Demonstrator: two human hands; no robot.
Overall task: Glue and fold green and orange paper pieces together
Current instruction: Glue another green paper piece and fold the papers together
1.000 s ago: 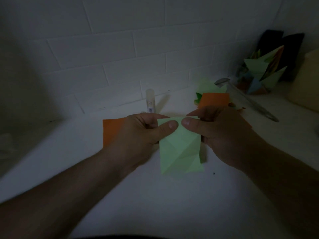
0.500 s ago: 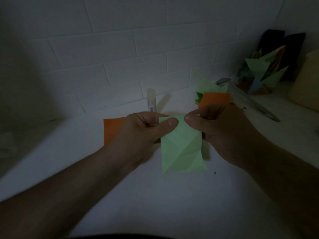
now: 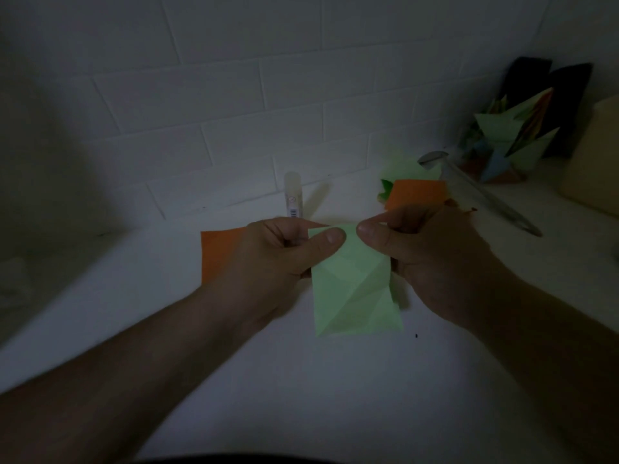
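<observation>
A creased light green paper (image 3: 353,289) hangs in the middle of the view, above the white table (image 3: 301,380). My left hand (image 3: 274,259) pinches its top left corner with the thumb on top. My right hand (image 3: 432,259) pinches the top right corner the same way. An orange paper sheet (image 3: 219,254) lies flat behind my left hand, partly hidden by it. A second orange piece (image 3: 417,194) lies farther back on the right. A glue stick (image 3: 293,195) stands upright by the wall.
A white brick wall (image 3: 234,112) closes the back. Folded green pieces (image 3: 407,169) lie behind the orange piece. Scissors (image 3: 482,192) lie at the right, with a multicoloured folded paper model (image 3: 505,142) and a beige box (image 3: 593,155) beyond.
Both hands have drawn slightly apart at the top edge of the green paper, and the paper has tilted a little. Nothing else has moved.
</observation>
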